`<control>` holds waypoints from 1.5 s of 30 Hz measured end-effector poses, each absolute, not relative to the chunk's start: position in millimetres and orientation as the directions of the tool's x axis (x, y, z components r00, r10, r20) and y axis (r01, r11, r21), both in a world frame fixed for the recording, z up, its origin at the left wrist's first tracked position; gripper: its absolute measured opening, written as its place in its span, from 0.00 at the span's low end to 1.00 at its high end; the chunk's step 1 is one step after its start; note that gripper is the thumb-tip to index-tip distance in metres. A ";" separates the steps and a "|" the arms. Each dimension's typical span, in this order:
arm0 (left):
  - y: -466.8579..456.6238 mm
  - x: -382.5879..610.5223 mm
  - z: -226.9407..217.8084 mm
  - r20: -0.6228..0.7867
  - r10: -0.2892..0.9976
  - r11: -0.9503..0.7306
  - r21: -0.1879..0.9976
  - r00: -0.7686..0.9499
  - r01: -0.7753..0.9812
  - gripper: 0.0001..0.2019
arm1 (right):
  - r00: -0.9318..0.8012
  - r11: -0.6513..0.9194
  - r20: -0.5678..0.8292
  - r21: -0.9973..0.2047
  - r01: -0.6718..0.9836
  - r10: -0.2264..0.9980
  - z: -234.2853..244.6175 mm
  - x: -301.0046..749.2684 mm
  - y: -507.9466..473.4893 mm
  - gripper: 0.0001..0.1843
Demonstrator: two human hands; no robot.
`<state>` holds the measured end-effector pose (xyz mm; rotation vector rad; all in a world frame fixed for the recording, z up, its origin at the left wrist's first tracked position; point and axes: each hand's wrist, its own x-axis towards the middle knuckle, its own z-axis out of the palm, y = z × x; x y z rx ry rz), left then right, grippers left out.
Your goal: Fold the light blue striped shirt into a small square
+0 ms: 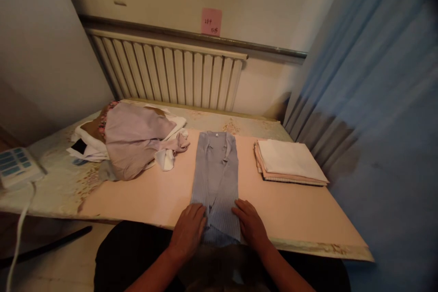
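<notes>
A blue-grey striped shirt (216,173), folded into a long narrow strip, lies along the pink board (160,194) with its collar toward the wall. My left hand (189,230) rests at the shirt's near left corner, fingers bent around the hem. My right hand (250,224) sits at the near right corner, fingers curled on the fabric edge. The lower end of the shirt hangs over the table's front edge between my hands.
A heap of unfolded clothes (133,139), mostly lilac and white, lies at the left. A folded stack (289,162) of white and pink cloth sits at the right. A white keypad device (17,166) with a cord is far left. Radiator (167,70) behind, blue curtain (376,100) right.
</notes>
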<state>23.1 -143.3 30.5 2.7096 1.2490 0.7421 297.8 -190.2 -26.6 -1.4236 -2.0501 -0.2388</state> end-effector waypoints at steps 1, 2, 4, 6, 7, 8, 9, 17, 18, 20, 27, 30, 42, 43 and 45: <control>-135.2 28.9 28.3 0.429 0.717 -0.679 0.252 0.549 0.690 0.16 | -0.225 0.405 0.583 -0.197 0.893 0.781 -26.7 297.9 -190.2 0.26; -127.0 34.8 25.1 0.443 0.708 -0.686 0.246 0.551 0.685 0.17 | -0.225 0.407 0.584 -0.201 0.891 0.780 -26.9 298.0 -190.2 0.27; -112.9 46.1 16.9 0.409 0.720 -0.678 0.237 0.561 0.696 0.19 | -0.219 0.412 0.594 -0.209 0.887 0.774 -27.3 298.0 -190.1 0.27; -103.8 54.6 9.1 0.323 0.763 -0.637 0.236 0.559 0.734 0.20 | -0.214 0.416 0.603 -0.216 0.884 0.769 -27.6 297.7 -189.8 0.26; -101.6 57.4 6.6 0.278 0.783 -0.617 0.236 0.556 0.751 0.20 | -0.213 0.417 0.605 -0.219 0.882 0.767 -27.7 297.5 -189.5 0.26; -100.6 59.4 5.6 0.237 0.799 -0.600 0.236 0.553 0.765 0.20 | -0.213 0.419 0.607 -0.220 0.881 0.766 -27.6 297.2 -189.1 0.26; -100.8 60.6 6.3 0.205 0.809 -0.587 0.239 0.551 0.774 0.19 | -0.215 0.421 0.608 -0.219 0.880 0.764 -27.4 297.0 -188.7 0.26; -113.6 75.1 45.8 0.066 0.863 -0.488 0.364 0.501 0.794 0.11 | -0.189 0.399 0.612 -0.225 0.889 0.768 -25.7 295.5 -189.0 0.24; -114.5 78.4 48.1 0.028 0.874 -0.459 0.379 0.485 0.804 0.11 | -0.185 0.398 0.614 -0.229 0.889 0.767 -26.1 295.5 -189.3 0.24; -115.0 84.5 49.6 -0.041 0.892 -0.398 0.398 0.450 0.827 0.10 | -0.183 0.396 0.612 -0.232 0.888 0.769 -26.5 295.4 -189.8 0.24; -105.9 94.0 44.2 -0.238 0.902 -0.220 0.464 0.360 0.858 0.08 | -0.180 0.406 0.625 -0.239 0.882 0.760 -26.5 295.3 -189.7 0.25; -103.3 93.6 41.1 -0.255 0.899 -0.204 0.478 0.357 0.854 0.09 | -0.152 0.407 0.638 -0.274 0.871 0.755 -28.3 296.6 -190.0 0.24; -105.8 92.9 34.3 -0.273 0.892 -0.202 0.473 0.361 0.857 0.08 | -0.007 0.377 0.609 -0.482 0.791 0.793 -20.0 293.7 -192.7 0.21; -106.9 93.0 34.8 -0.273 0.890 -0.210 0.464 0.364 0.861 0.08 | 0.009 0.375 0.610 -0.499 0.781 0.793 -18.7 293.5 -192.6 0.21; -109.3 93.1 36.2 -0.272 0.888 -0.227 0.444 0.372 0.867 0.09 | 0.038 0.371 0.613 -0.526 0.765 0.789 -17.1 293.4 -192.2 0.20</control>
